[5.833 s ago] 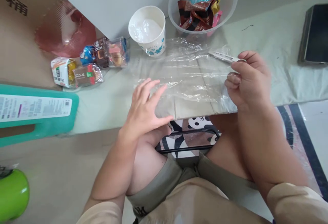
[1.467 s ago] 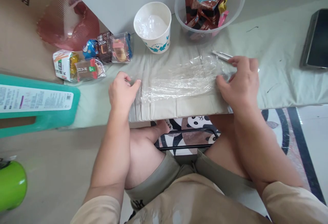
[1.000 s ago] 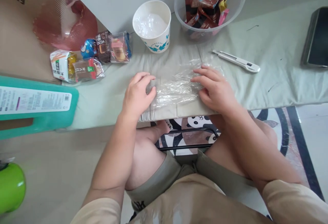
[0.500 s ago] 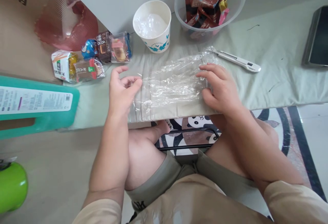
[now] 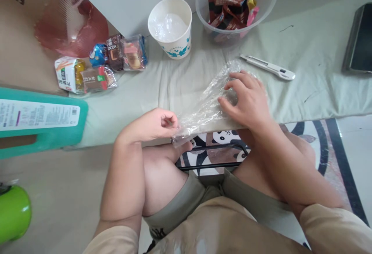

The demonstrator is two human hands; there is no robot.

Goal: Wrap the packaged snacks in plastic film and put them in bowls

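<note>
A clear plastic bag (image 5: 200, 110) lies crumpled and slanted across the front of the cloth-covered table, its lower left end hanging past the edge. My left hand (image 5: 157, 124) pinches that end between thumb and fingers. Over the bag's right part rests my right hand (image 5: 247, 95), fingers spread and slightly curled, touching the film. Just beyond the right hand is a white utility knife (image 5: 269, 67) on the cloth. Behind the bag stands a paper cup (image 5: 177, 48) with blue leaf prints and crumpled clear film inside.
Wrapped snacks (image 5: 100, 79) lie to the left, beside a teal box (image 5: 83, 114) with a label. A clear round tub (image 5: 200, 18) of wrapped sweets stands at the back. A dark device (image 5: 359, 41) sits at the far right, and a green object (image 5: 14, 215) is at lower left.
My left hand has moved down and right to the table edge, drawing the bag's left end with it. The bag has gone from spread flat to bunched diagonally. My right hand stays nearly in place.
</note>
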